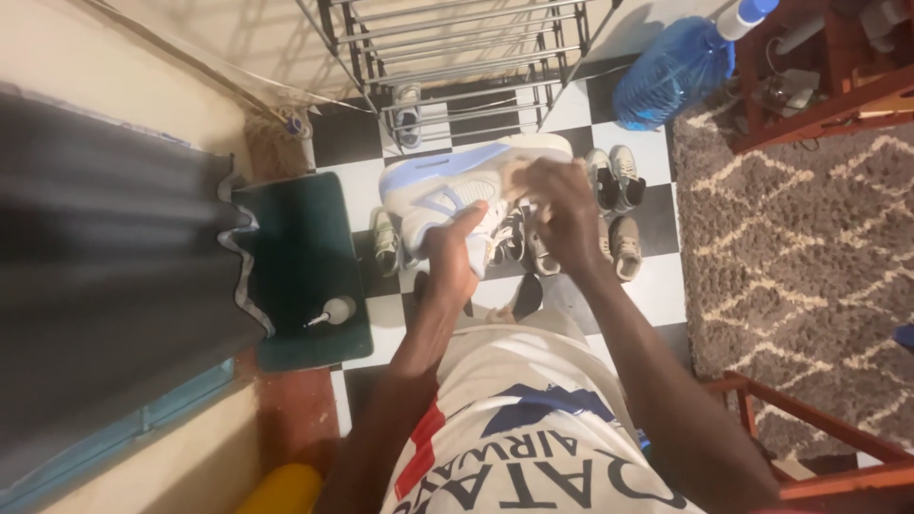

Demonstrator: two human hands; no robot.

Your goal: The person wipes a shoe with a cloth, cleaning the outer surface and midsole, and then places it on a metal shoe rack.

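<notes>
- Nearest to me is my white shirt with blue and red print, both arms reaching out over it.
- My left hand is clamped on the near side of a white and light-blue sneaker, thumb across its side, holding it up above the floor.
- My right hand presses a pale cloth against the right end of the sneaker, fingers curled shut over the cloth.
- Below the sneaker, several shoes sit in a loose cluster on the black and white checkered floor.
- To the left lies a dark green mat with a small white bottle on its near edge, beside a grey curtain.
- To the right spreads a brown rug with a cream zigzag pattern.
- Further off stands a metal shoe rack, one sneaker on its low shelf.
- Far right, a big blue water bottle lies tilted beside red wooden furniture.
</notes>
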